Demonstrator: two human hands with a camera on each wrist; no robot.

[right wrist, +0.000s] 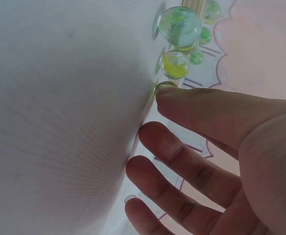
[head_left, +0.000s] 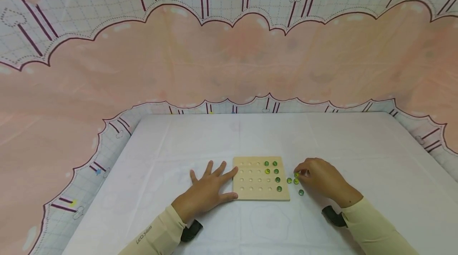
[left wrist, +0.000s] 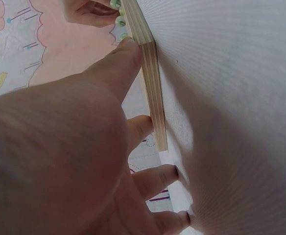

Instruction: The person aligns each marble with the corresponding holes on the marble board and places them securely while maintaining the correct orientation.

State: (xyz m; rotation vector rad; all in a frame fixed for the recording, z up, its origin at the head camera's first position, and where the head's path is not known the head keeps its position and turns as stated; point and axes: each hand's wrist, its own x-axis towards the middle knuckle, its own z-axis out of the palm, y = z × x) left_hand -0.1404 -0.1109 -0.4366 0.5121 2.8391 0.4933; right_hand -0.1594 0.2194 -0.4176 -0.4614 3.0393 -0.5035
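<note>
A pale wooden board (head_left: 250,198) with rows of round hollows lies flat on the white table. Green and yellow-green glass marbles (head_left: 278,180) fill its right column, and two more sit at the back of the neighbouring column. My left hand (head_left: 204,195) rests with fingers spread; its thumb and index finger touch the board's left edge. To the right of the board, my right hand (head_left: 320,177) pinches a yellow-green marble (head_left: 296,174) between thumb and index finger, down at the tabletop. In the right wrist view the thumb covers most of that marble (right wrist: 165,84).
Three loose marbles lie between the board and my right hand: a yellow-green marble (head_left: 289,180), a second yellow one (right wrist: 175,64) beside it, and a green marble (head_left: 301,192) closer to me. A patterned cloth (head_left: 229,64) hangs behind the white table (head_left: 200,140).
</note>
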